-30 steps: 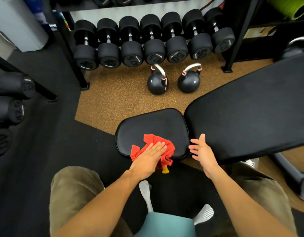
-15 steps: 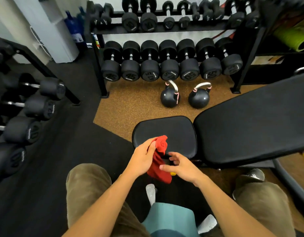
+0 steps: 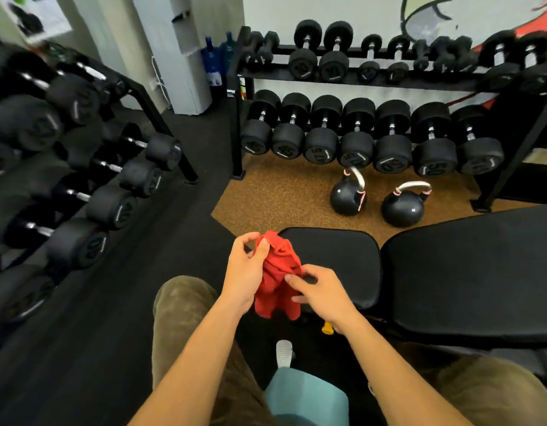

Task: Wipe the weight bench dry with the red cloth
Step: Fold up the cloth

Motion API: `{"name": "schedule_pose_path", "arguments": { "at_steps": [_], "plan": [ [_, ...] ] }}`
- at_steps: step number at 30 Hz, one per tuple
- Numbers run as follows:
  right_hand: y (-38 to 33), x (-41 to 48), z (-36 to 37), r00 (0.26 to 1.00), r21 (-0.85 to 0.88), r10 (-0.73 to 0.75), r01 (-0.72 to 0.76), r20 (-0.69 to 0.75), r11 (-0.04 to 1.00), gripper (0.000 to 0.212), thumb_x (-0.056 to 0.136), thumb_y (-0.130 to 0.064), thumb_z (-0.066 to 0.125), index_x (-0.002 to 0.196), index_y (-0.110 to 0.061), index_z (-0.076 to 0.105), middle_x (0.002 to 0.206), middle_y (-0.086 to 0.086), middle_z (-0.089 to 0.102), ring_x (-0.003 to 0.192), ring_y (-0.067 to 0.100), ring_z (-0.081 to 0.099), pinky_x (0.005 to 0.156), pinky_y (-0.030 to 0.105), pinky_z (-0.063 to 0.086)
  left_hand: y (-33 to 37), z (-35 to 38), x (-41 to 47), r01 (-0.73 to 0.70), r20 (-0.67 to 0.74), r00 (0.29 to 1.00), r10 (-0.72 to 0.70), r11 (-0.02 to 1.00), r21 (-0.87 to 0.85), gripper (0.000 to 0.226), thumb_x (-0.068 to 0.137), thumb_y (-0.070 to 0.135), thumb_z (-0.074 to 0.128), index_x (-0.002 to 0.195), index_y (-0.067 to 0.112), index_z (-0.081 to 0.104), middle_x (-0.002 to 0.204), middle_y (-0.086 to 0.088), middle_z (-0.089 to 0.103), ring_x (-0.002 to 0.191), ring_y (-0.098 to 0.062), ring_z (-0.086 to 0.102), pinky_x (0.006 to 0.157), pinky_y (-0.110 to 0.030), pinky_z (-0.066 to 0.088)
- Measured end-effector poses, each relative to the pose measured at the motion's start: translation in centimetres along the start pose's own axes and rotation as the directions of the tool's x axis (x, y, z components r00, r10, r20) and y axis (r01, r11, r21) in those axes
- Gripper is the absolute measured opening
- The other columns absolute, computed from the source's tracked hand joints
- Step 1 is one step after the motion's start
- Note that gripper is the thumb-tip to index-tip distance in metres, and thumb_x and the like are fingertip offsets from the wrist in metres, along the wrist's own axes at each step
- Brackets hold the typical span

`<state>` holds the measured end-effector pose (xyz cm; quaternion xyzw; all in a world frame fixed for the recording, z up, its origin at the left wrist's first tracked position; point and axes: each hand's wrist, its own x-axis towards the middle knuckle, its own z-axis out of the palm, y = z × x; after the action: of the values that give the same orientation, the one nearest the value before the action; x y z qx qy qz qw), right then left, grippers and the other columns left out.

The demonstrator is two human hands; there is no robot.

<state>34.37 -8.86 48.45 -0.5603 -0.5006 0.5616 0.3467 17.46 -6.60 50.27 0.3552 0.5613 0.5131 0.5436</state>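
Lifted off the weight bench [image 3: 336, 259], where it lay flat a second ago, the red cloth [image 3: 276, 272] is held bunched in the air at the bench's near left corner. Its top is pinched by the curled fingers [image 3: 263, 248] of the left hand [image 3: 244, 272]. A middle fold is pinched by the right hand [image 3: 322, 295], whose tips are partly buried in the fabric. The cloth's lower edge hangs crumpled and loose. The back pad [image 3: 468, 272] is cut off at the right edge, and a yellow knob [image 3: 327, 328] is half hidden under the right wrist.

head-worn view, facing forward and down
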Motion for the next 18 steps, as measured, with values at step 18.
{"name": "schedule_pose_path", "arguments": {
  "at_steps": [18],
  "plan": [
    [0.0,3.8,6.8,0.955,0.7,0.192,-0.297,0.227,0.649,0.04,0.091,-0.002,0.054,0.129,-0.011,0.062,0.124,0.021,0.07,0.109,0.039,0.066,0.098,0.057,0.047,-2.2,-8.6,-1.6,0.154,0.341,0.916,-0.209,0.972,0.179,0.065,0.087,0.046,0.079,0.144,0.043,0.049,0.14,0.006,0.062,0.128,-0.017,0.062,0.107,-0.044,0.052]
  ]
}}
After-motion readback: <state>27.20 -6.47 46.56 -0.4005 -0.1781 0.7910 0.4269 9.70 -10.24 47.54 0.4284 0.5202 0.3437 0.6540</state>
